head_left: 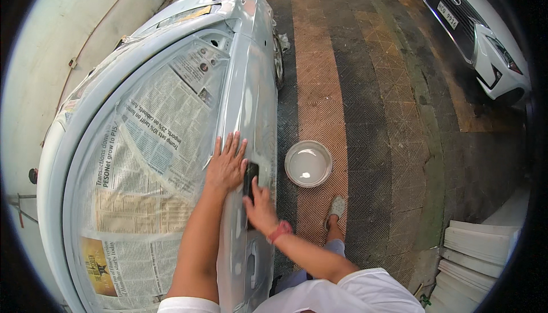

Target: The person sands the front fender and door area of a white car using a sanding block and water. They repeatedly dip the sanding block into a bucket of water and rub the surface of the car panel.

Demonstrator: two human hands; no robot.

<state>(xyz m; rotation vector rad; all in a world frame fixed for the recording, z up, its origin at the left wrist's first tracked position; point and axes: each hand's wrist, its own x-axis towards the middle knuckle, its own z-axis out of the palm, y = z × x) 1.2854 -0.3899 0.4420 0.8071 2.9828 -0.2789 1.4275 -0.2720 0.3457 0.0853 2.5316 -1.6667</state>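
Note:
A car body [238,104] in patchy white and pale grey stands along my left, its side window covered with newspaper [162,113] under clear film. My left hand [226,166] lies flat on the door just below the window, fingers stretched forward and holding nothing. Close beside it, my right hand [262,208] grips a long black sanding block [251,175] pressed to the door's side. The fingers partly cover the block, and its working face is hidden against the panel. Behind my hands is the door handle [253,264].
A round basin [287,171] of cloudy water stands on the tiled floor [374,142] to the right of the door, just ahead of my foot [337,207]. Another white car [485,25] is at the far right. Stacked pale panels [471,256] sit at the near right.

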